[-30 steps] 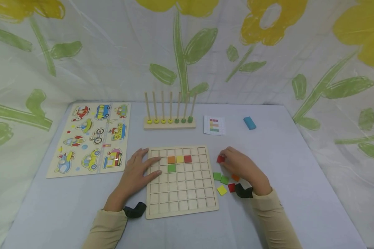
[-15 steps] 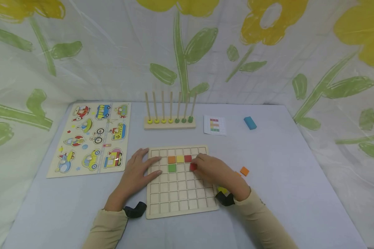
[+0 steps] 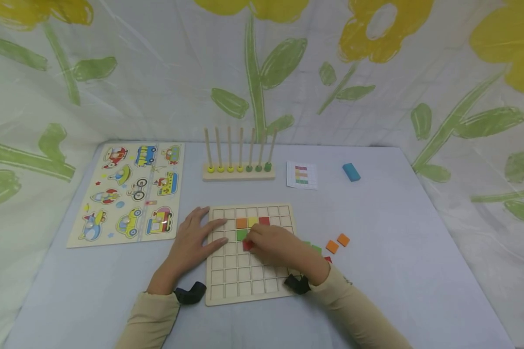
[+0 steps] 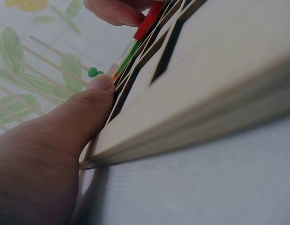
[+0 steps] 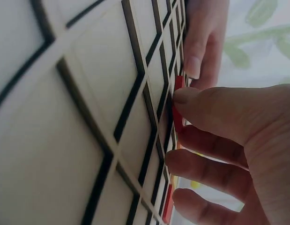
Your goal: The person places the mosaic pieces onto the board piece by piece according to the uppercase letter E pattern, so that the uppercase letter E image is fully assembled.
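A wooden grid board (image 3: 229,290) lies on the table. Its upper rows hold an orange tile (image 3: 242,223), a yellow tile (image 3: 253,221), a red tile (image 3: 264,220) and, under the orange one, a green tile (image 3: 241,235). Just below the green one, my right hand (image 3: 279,247) pinches another red tile (image 3: 247,246) between thumb and finger. The right wrist view shows this held tile (image 5: 178,105) tilted on edge at the grid; whether it touches the cell is unclear. My left hand (image 3: 195,242) rests with spread fingers on the board's left edge.
Right of the board lie loose orange tiles (image 3: 332,246), green tiles (image 3: 316,249) and a red tile (image 3: 328,260), partly behind my right forearm. Farther back stand a bead peg rack (image 3: 238,177), a pattern card (image 3: 302,182) and a blue block (image 3: 351,172). A picture puzzle (image 3: 131,194) lies left.
My right hand has carried the red tile from the table right of the board leftward over the grid, to below the green tile. The left hand stays in place.
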`<act>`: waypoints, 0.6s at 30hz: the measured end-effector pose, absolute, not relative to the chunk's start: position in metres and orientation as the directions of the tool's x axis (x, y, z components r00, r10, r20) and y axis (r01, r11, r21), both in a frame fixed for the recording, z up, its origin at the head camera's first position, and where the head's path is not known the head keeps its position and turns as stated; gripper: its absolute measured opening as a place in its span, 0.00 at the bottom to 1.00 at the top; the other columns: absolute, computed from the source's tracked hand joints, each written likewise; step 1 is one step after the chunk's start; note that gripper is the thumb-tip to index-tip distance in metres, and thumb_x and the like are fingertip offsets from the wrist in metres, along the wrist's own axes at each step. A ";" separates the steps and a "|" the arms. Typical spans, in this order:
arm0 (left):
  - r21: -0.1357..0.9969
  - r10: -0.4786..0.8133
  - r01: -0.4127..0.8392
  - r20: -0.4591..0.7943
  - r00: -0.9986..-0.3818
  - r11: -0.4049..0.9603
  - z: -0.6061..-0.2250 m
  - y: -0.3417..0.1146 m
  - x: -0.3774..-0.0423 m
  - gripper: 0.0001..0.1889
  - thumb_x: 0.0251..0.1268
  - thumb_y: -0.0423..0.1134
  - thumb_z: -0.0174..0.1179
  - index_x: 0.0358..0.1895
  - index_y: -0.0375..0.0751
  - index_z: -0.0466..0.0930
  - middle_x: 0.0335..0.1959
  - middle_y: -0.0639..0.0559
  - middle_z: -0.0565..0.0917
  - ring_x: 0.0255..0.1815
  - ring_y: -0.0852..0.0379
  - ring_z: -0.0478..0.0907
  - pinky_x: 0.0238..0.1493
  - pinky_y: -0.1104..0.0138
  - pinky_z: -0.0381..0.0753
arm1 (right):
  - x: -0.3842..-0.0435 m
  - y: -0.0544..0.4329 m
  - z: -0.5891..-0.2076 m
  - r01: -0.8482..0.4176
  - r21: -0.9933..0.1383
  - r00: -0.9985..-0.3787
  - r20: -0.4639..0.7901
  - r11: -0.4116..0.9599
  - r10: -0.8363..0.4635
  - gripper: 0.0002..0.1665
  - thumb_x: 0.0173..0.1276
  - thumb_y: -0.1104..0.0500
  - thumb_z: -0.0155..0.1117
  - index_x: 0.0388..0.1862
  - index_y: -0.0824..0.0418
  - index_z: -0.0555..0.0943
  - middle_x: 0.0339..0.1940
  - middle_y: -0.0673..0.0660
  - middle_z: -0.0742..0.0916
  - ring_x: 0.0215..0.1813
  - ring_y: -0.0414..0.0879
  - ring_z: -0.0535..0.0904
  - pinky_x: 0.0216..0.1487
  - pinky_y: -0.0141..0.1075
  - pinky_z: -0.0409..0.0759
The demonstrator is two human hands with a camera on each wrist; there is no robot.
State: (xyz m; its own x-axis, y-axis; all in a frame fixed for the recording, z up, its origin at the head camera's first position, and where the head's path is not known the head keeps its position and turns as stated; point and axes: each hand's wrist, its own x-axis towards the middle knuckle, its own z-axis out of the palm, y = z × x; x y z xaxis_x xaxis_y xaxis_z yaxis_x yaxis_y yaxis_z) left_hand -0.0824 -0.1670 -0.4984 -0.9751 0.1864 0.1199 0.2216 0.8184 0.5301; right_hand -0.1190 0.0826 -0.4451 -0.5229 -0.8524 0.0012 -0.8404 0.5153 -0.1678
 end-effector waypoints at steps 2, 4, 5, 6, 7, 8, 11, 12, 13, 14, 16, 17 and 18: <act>0.529 0.188 0.226 0.125 -0.974 0.818 -0.498 -0.167 -0.083 0.28 0.59 0.62 0.60 0.63 0.60 0.74 0.73 0.42 0.59 0.76 0.39 0.46 0.68 0.37 0.50 | -0.118 0.080 -0.446 -0.845 -0.154 -0.518 -0.005 0.512 -0.856 0.11 0.69 0.53 0.61 0.48 0.52 0.81 0.43 0.45 0.82 0.39 0.36 0.77 0.43 0.26 0.78; 0.527 0.188 0.228 0.129 -0.974 0.819 -0.498 -0.167 -0.083 0.29 0.59 0.62 0.61 0.63 0.59 0.74 0.73 0.42 0.59 0.76 0.39 0.46 0.68 0.37 0.50 | -0.118 0.077 -0.447 -0.854 -0.137 -0.506 -0.007 0.502 -0.863 0.11 0.69 0.52 0.61 0.48 0.52 0.81 0.43 0.45 0.82 0.41 0.36 0.78 0.44 0.25 0.78; 0.526 0.187 0.227 0.129 -0.974 0.819 -0.498 -0.167 -0.083 0.29 0.59 0.62 0.61 0.63 0.60 0.74 0.73 0.42 0.59 0.76 0.39 0.46 0.69 0.37 0.50 | -0.118 0.076 -0.447 -0.858 -0.129 -0.501 -0.005 0.497 -0.866 0.11 0.69 0.52 0.61 0.48 0.52 0.82 0.44 0.45 0.82 0.41 0.37 0.78 0.45 0.25 0.78; 0.525 0.187 0.228 0.131 -0.974 0.820 -0.498 -0.167 -0.083 0.29 0.59 0.62 0.61 0.63 0.60 0.74 0.73 0.42 0.59 0.76 0.39 0.46 0.68 0.37 0.50 | -0.118 0.074 -0.447 -0.861 -0.122 -0.497 -0.005 0.494 -0.868 0.11 0.69 0.52 0.61 0.48 0.52 0.82 0.43 0.45 0.82 0.40 0.37 0.77 0.44 0.26 0.78; 0.524 0.188 0.229 0.132 -0.973 0.820 -0.498 -0.167 -0.083 0.29 0.59 0.62 0.61 0.63 0.60 0.74 0.73 0.42 0.59 0.76 0.39 0.46 0.68 0.37 0.50 | -0.117 0.073 -0.446 -0.864 -0.116 -0.493 -0.004 0.490 -0.870 0.11 0.69 0.52 0.62 0.48 0.52 0.82 0.43 0.45 0.82 0.39 0.37 0.77 0.43 0.26 0.78; 0.524 0.188 0.231 0.134 -0.973 0.820 -0.498 -0.167 -0.083 0.29 0.59 0.62 0.61 0.63 0.60 0.74 0.73 0.42 0.59 0.76 0.39 0.47 0.68 0.37 0.51 | -0.117 0.072 -0.447 -0.868 -0.108 -0.488 -0.004 0.486 -0.873 0.11 0.69 0.52 0.62 0.48 0.52 0.82 0.42 0.45 0.82 0.38 0.37 0.76 0.42 0.25 0.78; 0.525 0.188 0.232 0.136 -0.973 0.819 -0.498 -0.167 -0.083 0.28 0.59 0.61 0.61 0.63 0.60 0.74 0.73 0.42 0.59 0.76 0.39 0.47 0.68 0.37 0.51 | -0.116 0.069 -0.446 -0.877 -0.076 -0.476 0.000 0.475 -0.879 0.11 0.69 0.52 0.61 0.47 0.51 0.82 0.40 0.45 0.81 0.36 0.37 0.74 0.39 0.24 0.77; 0.527 0.188 0.233 0.138 -0.972 0.818 -0.498 -0.167 -0.083 0.28 0.59 0.61 0.61 0.63 0.60 0.74 0.73 0.42 0.59 0.76 0.39 0.47 0.68 0.37 0.51 | -0.116 0.069 -0.446 -0.880 -0.064 -0.472 0.002 0.471 -0.882 0.11 0.69 0.52 0.61 0.47 0.51 0.82 0.40 0.45 0.81 0.35 0.37 0.74 0.38 0.24 0.77; 0.528 0.187 0.232 0.139 -0.973 0.817 -0.498 -0.167 -0.083 0.28 0.59 0.61 0.61 0.63 0.60 0.74 0.73 0.42 0.59 0.76 0.39 0.47 0.68 0.37 0.51 | -0.116 0.069 -0.446 -0.882 -0.055 -0.468 0.005 0.468 -0.883 0.10 0.69 0.52 0.61 0.47 0.51 0.82 0.39 0.45 0.81 0.35 0.37 0.74 0.38 0.24 0.77; 0.528 0.186 0.234 0.143 -0.972 0.817 -0.498 -0.167 -0.083 0.28 0.59 0.61 0.61 0.63 0.60 0.74 0.73 0.42 0.59 0.76 0.39 0.47 0.68 0.37 0.51 | -0.116 0.068 -0.447 -0.884 -0.044 -0.465 0.008 0.465 -0.885 0.10 0.69 0.52 0.61 0.47 0.51 0.82 0.39 0.45 0.80 0.35 0.36 0.74 0.38 0.24 0.77; 0.528 0.186 0.236 0.148 -0.971 0.816 -0.498 -0.167 -0.082 0.28 0.59 0.61 0.61 0.63 0.60 0.74 0.73 0.42 0.59 0.76 0.39 0.47 0.68 0.36 0.51 | -0.116 0.068 -0.447 -0.886 -0.031 -0.462 0.012 0.462 -0.887 0.11 0.69 0.51 0.61 0.47 0.51 0.82 0.39 0.45 0.80 0.35 0.36 0.74 0.38 0.24 0.77; 0.528 0.185 0.236 0.149 -0.971 0.816 -0.498 -0.166 -0.082 0.28 0.59 0.61 0.61 0.63 0.60 0.74 0.72 0.42 0.60 0.75 0.39 0.47 0.67 0.37 0.51 | -0.116 0.068 -0.447 -0.886 -0.028 -0.463 0.011 0.462 -0.886 0.11 0.69 0.51 0.61 0.47 0.51 0.82 0.39 0.45 0.80 0.35 0.36 0.74 0.38 0.24 0.77; 0.527 0.184 0.236 0.151 -0.971 0.817 -0.498 -0.166 -0.082 0.28 0.59 0.61 0.61 0.63 0.60 0.74 0.72 0.42 0.60 0.75 0.39 0.48 0.67 0.37 0.51 | -0.116 0.068 -0.447 -0.886 -0.027 -0.463 0.010 0.463 -0.886 0.11 0.69 0.51 0.61 0.47 0.51 0.82 0.39 0.45 0.80 0.35 0.36 0.73 0.39 0.24 0.77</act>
